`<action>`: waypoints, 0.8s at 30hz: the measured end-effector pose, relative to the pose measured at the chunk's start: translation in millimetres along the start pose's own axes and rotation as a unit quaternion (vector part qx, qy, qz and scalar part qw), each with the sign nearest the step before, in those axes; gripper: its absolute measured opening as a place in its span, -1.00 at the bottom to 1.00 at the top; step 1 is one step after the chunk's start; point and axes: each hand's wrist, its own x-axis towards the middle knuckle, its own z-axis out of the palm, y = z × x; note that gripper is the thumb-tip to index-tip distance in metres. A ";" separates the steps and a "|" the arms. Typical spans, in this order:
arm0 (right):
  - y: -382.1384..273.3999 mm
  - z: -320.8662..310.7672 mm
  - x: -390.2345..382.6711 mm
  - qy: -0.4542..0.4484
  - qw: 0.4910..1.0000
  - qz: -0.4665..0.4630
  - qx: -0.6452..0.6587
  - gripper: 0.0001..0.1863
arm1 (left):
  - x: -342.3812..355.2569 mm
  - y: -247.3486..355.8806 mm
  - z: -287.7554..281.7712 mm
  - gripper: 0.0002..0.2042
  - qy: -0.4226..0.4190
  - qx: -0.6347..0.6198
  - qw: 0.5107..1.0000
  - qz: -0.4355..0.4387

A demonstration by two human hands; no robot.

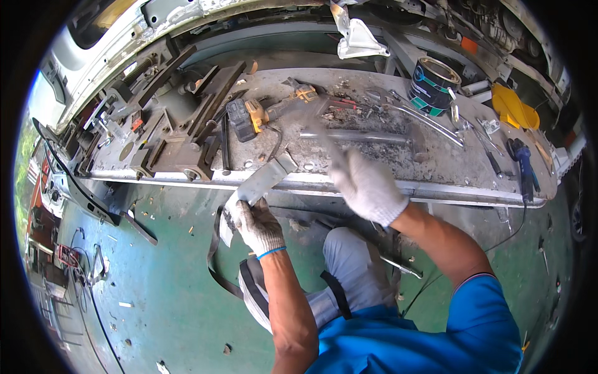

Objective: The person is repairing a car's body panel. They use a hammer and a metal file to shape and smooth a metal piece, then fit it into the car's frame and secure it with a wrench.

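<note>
My gloved left hand (255, 227) grips a bent, pale flat metal piece (268, 177), whose upper end reaches the front of the workbench (455, 184). To the right of it my gloved right hand (364, 190) is closed on a motion-blurred grey elongated tool (330, 146), too smeared to identify. Behind it lie a hammer (411, 143) and a yellow-and-black cordless power tool (252, 118). A blue corded power tool (523, 165) rests at the bench's right end, near long wrenches (427, 121).
A heavy metal fixture (174, 128) occupies the bench's left part. A black paint can (433, 87) and yellow helmet-like object (514, 109) stand at the back right. Vehicle body parts (106, 28) are beyond. Cables (93, 299) and scraps lie on the green floor (162, 299).
</note>
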 end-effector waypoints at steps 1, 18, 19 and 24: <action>3.1 6.2 -2.5 -0.041 0.998 -0.028 -0.036 -0.53 | 0.0 -0.4 0.8 -0.77 -0.011 -0.006 1.000 0.009; 12.7 5.0 2.4 -0.159 0.984 0.078 -0.029 -0.49 | 2.2 5.4 -0.3 -0.73 -0.016 0.011 1.000 -0.013; 14.3 8.0 0.9 -0.170 0.982 0.071 -0.044 -0.49 | 2.7 5.2 -1.4 -0.73 -0.012 0.013 1.000 -0.017; 45.5 17.3 2.8 -0.168 0.981 0.093 0.004 -0.49 | 6.7 11.1 -10.7 -0.70 -0.025 -0.007 0.997 -0.073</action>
